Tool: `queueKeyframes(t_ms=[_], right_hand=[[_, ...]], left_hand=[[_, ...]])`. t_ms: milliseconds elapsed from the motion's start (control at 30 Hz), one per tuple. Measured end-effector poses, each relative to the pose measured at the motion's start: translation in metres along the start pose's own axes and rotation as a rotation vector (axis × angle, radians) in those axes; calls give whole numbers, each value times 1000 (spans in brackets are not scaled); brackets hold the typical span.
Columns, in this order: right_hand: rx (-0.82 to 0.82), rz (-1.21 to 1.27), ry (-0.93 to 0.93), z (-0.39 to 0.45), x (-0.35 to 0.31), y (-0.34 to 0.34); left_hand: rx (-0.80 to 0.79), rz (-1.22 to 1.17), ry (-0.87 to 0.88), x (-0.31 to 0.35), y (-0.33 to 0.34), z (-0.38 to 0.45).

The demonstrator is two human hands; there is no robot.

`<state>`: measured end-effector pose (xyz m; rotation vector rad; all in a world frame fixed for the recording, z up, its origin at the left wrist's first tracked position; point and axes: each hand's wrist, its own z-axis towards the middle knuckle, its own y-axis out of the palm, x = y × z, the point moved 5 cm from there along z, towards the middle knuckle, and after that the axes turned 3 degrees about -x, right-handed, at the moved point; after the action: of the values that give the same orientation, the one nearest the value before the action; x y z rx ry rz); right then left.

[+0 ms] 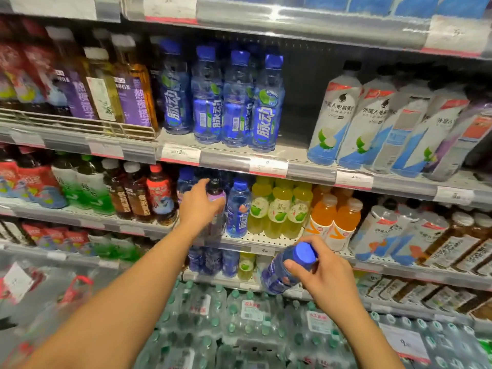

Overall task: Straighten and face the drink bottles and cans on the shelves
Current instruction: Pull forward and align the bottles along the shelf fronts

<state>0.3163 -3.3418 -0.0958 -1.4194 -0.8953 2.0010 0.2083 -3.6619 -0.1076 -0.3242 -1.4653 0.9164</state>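
From the head camera, the left hand reaches into the middle shelf at the frame's centre, its fingers curled round a dark-capped purple bottle standing in the blue-drink row. Lower right of centre, the right hand holds a blue-capped bottle off the shelf, tilted, fingers pinching just under its cap.

The job looks partway done. On the shelf above, the four blue bottles stand upright, though two show barcodes instead of their fronts. The white bottles at the right seem to lean, perhaps from the lens. The purple bottle seems out of place among the blue ones, and the held bottle needs a slot.

It is a shop aisle: grey shelves with price strips, and shrink-wrapped water packs stacked along the bottom.
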Motion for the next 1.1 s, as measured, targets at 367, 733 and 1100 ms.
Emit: queueKeyframes(t_ms=[367,733,1100], right_hand=[[-94,-31,-60,47,-39,70],[-21,-24,-248,105,-96,104],[-86,-311,-134,198,-124,174]], left_hand=[[102,56,72,-15,6,10],[194,-219,14,-69,-52,-105],[94,-210,-33,-104,-66,-138]])
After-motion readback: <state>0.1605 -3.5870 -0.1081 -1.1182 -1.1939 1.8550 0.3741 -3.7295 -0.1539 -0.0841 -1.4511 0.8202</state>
